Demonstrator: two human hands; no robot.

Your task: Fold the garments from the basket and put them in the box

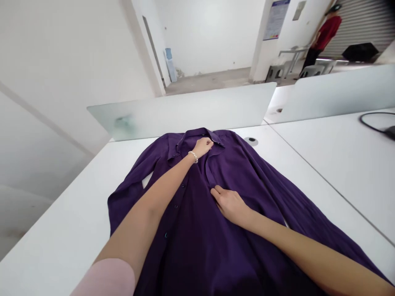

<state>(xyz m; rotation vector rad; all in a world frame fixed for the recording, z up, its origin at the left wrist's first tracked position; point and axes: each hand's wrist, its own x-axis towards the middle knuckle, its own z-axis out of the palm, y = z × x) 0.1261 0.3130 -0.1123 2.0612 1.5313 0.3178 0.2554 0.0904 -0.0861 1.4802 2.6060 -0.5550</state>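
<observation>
Basically, left hand (203, 147) and right hand (230, 203) pinched shirt (197, 246) beneath, collar (197, 132) 12 o'clock; poster (277, 18), 1 o'clock, unreadable.

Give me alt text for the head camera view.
Two bare hands, left at the collar and right at the front edge, grip an open purple shirt spread on a white desk, frosted partitions behind.

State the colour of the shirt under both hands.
The shirt is deep purple, seen best in the head view.
</observation>
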